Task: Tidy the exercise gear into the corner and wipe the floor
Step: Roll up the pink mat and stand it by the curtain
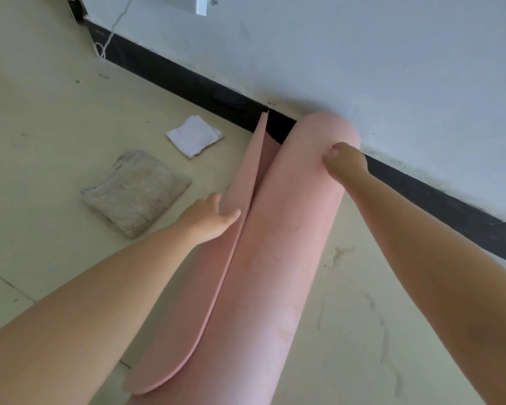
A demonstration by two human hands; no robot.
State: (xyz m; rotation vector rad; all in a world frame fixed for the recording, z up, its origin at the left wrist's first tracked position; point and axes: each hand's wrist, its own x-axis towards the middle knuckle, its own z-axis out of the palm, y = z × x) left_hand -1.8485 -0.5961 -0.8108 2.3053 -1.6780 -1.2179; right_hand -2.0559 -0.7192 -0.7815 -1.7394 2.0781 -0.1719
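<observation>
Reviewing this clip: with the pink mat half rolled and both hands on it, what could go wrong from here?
1. The loose outer flap of the pink foam exercise mat stands away from the roll; the left hand only touches its edge, so the roll may spring open.
2. The right hand rests on the roll's far end by the black baseboard; pushing could skew it against the wall.
3. The folded white cloth and beige folded towel lie close by and may get rolled over.
</observation>
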